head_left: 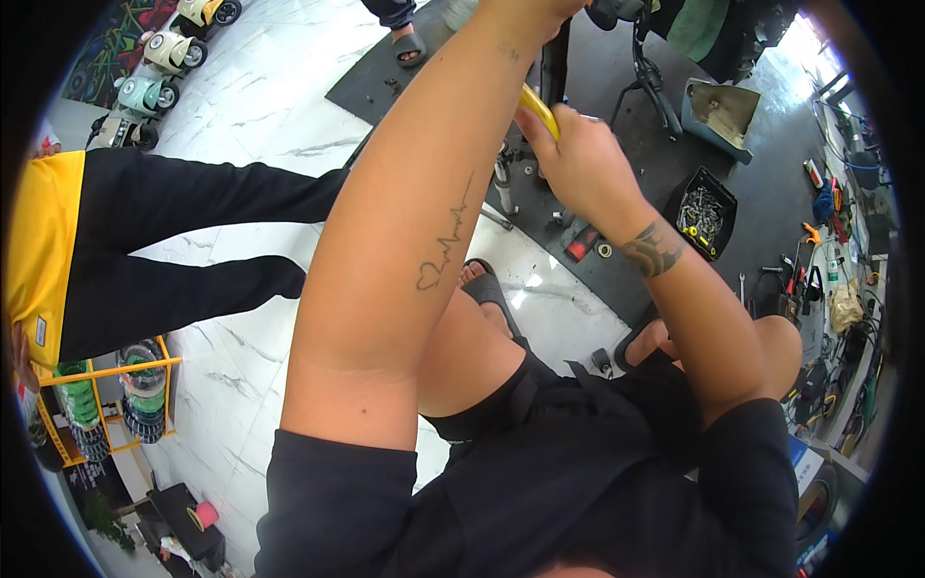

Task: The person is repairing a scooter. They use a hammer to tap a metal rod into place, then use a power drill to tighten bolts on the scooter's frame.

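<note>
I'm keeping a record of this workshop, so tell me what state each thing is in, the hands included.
Right hand: closed around the yellow handle
Yellow handle: gripped, partly hidden
Left hand: cut off at the top edge, state unclear
Black tray: open, holding small metal hardware
Grey bin: open, stained inside
Left sandal: worn

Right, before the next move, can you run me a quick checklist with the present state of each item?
1. Right hand gripping the yellow handle: ok.
2. Far end of that handle in sight: not ok, hidden behind the left forearm.
3. Left hand on its hold: cannot tell, cut off by the top edge.
4. Small metal parts inside the black bin: ok.
5. Dark mat free of loose things: not ok, a red-and-black object lies there.
</note>
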`<state>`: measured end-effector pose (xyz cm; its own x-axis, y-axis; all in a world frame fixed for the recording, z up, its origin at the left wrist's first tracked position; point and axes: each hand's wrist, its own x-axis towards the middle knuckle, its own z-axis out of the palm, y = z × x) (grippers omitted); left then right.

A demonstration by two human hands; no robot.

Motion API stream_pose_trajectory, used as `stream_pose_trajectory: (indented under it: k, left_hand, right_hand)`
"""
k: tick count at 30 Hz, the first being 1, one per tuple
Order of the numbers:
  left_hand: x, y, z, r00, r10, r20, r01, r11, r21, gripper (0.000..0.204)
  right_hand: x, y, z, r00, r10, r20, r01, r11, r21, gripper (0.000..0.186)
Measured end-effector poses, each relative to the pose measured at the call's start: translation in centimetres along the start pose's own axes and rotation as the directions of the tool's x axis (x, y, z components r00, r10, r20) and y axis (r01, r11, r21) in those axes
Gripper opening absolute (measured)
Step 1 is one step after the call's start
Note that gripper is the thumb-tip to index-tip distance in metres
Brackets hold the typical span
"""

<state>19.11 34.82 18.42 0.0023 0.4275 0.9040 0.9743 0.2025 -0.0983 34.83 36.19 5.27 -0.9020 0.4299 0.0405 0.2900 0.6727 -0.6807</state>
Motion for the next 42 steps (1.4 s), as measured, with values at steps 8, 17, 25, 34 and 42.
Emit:
stream_pose_trajectory:
  k: [8, 17, 25, 34, 42]
  left_hand:
    - [0.3, 0.4, -1.5, 0.591, -0.673, 0.445, 0.604, 0.003, -0.797, 0.020]
    - [-0.8, -1.6, 2.2, 0.996, -0.066, 0.058, 0.062, 0.995, 0.074, 0.012]
    - [-0.5, 0.1, -1.3, 0.638, -0.631, 0.441, 0.599, 0.047, -0.799, 0.017]
    - [0.5, 1.6, -1.3, 0.678, -0.499, 0.539, 0.566, -0.112, -0.816, 0.021]
    - [-0.9, -2.4, -2.6, 0.660, -0.093, 0.745, 0.721, -0.199, -0.664, 0.023]
  right_hand:
    - [1.1, 1.4, 0.2, 0.976, 0.064, 0.208, -0.017, 0.975, -0.222, 0.071]
    - [-0.2, 1.4, 0.7, 0.989, -0.145, -0.012, 0.144, 0.985, -0.090, 0.068]
    - [-0.1, 5.6, -2.4, 0.948, 0.053, 0.313, -0.011, 0.991, -0.135, 0.065]
    - [-6.9, 12.7, -22.2, 0.898, -0.040, 0.438, 0.355, 0.654, -0.668, 0.044]
    - [-21.1, 35.1, -23.9, 0.758, 0.625, -0.187, -0.632, 0.632, -0.448, 0.037]
